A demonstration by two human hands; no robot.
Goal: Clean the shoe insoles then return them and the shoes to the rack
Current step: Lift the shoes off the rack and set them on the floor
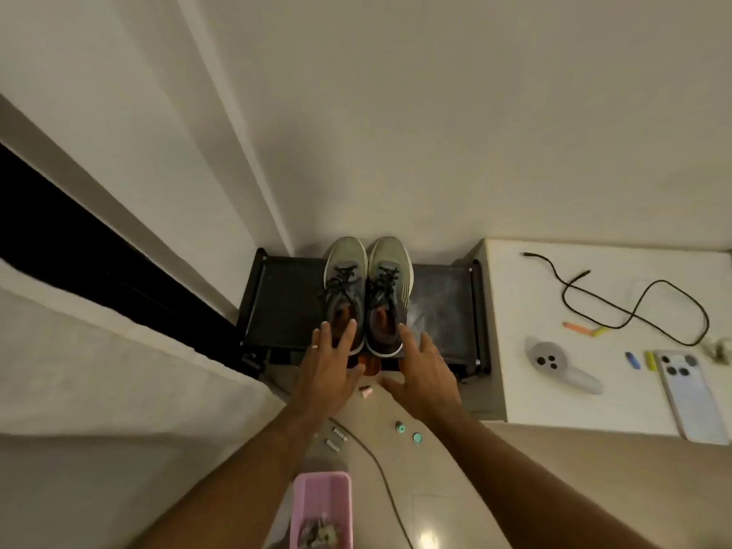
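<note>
Pale tiled floor [400, 505], cream wall behind, black metal shoe rack [277, 303] sitting in the corner. Carrying a pair of grey-green lace-up sneakers: left sneaker [345, 279] and right sneaker [390, 283], side by side, toes to the wall, orange insoles [341, 315] showing inside. Left hand [328, 370] lying open, fingertips touching the left sneaker's heel collar. Right hand [422, 374] lying open, fingers spread, index tip touching the right sneaker's heel. Sitting on the white worktop [515, 382] at right: black cable [633, 311], grey controller [554, 362], phone [689, 394]. Standing on the floor nearby: pink plastic tray [323, 493].
</note>
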